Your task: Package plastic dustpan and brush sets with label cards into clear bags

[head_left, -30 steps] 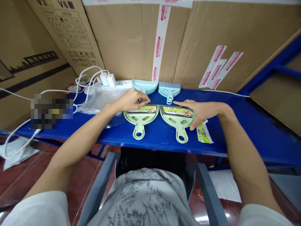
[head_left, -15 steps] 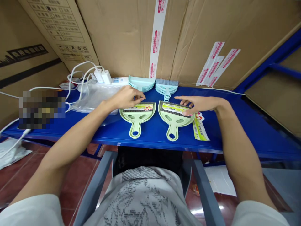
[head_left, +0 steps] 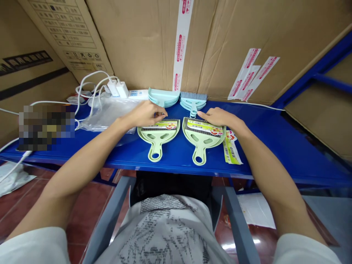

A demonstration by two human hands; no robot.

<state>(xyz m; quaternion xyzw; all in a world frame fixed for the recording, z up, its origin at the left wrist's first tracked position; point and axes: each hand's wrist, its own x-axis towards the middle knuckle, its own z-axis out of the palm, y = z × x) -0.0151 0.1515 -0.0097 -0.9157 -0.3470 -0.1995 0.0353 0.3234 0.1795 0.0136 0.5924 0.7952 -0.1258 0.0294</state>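
Observation:
Two light-green dustpan sets lie side by side with handles towards me, each with a dark-bristled brush nested in it under a yellow-green label. Over the back edge of the left dustpan set (head_left: pixel 158 138) hovers my left hand (head_left: pixel 147 113), fingers curled in, with nothing visible in them. My right hand (head_left: pixel 220 118) is palm down above the back of the right dustpan set (head_left: pixel 204 140). One digit of it stretches left, close by the handle of the blue brushes (head_left: pixel 193 102); contact is unclear and its other fingers are partly hidden. Stacked blue dustpans (head_left: pixel 163 97) stand behind.
A loose printed label card (head_left: pixel 232 148) lies right of the right set. To the left are a clear plastic bag (head_left: pixel 106 113), white chargers (head_left: pixel 118 88) with cables, and a blurred-out object (head_left: pixel 46 127). Cardboard (head_left: pixel 143 44) walls the back of the blue table (head_left: pixel 275 139).
My right hand has moved left and turned palm down, nearer to the blue brush handle. My left hand has stayed almost still. The view has shifted slightly.

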